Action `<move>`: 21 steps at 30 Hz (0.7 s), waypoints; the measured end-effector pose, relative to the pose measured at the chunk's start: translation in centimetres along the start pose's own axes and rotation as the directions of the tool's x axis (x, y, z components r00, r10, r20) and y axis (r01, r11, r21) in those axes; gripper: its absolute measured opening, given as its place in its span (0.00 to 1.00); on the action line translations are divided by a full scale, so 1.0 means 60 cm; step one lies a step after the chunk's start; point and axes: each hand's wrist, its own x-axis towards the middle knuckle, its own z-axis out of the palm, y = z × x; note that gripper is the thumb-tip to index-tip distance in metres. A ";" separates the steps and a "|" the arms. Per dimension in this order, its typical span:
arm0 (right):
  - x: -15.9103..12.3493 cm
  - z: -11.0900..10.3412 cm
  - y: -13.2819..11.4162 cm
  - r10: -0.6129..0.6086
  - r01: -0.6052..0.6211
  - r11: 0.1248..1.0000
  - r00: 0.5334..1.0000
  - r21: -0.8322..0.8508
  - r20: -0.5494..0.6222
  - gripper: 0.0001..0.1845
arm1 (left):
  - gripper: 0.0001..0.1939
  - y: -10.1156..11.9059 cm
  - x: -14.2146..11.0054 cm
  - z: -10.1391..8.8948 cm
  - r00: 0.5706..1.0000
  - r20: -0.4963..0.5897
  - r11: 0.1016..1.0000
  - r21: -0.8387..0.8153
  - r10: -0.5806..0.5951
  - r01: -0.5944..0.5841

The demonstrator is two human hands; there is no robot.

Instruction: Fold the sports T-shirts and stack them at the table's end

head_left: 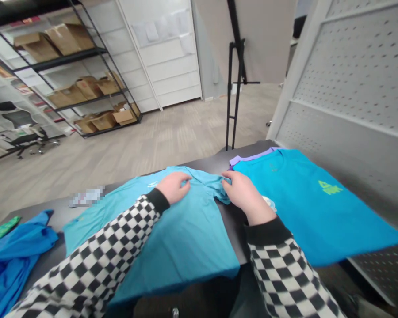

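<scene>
Left hand, fingers curled into light-blue T-shirt; right hand, fingers clenched, pinches a bunched fold of it. Teal T-shirt lies just beside.

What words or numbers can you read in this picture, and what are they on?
Lime-green print on the bright blue T-shirt: too blurred to read.
Small dark mark near the same shirt's collar: too small to read.
White print on the light blue T-shirt: too small to read.
Pixelated patch on the black table: blurred out, unreadable.
</scene>
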 end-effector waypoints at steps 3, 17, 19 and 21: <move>-0.002 0.003 0.003 -0.013 0.015 0.997 0.999 -0.075 0.029 0.15 | 0.19 0.054 0.058 0.018 0.995 0.065 0.996 0.027 0.080 -0.082; 0.017 -0.012 0.009 0.124 -0.102 0.989 0.967 0.112 -0.221 0.12 | 0.14 0.015 0.096 0.064 0.989 -0.141 0.990 -0.128 0.036 -0.054; 0.022 -0.010 0.009 0.193 -0.150 0.970 0.954 0.192 -0.229 0.14 | 0.15 0.021 0.102 0.062 0.988 -0.155 0.988 -0.157 -0.011 -0.014; 0.027 -0.004 0.011 0.235 -0.175 0.948 0.948 0.267 -0.214 0.16 | 0.16 0.027 0.109 0.066 0.982 -0.182 0.982 -0.188 -0.057 0.022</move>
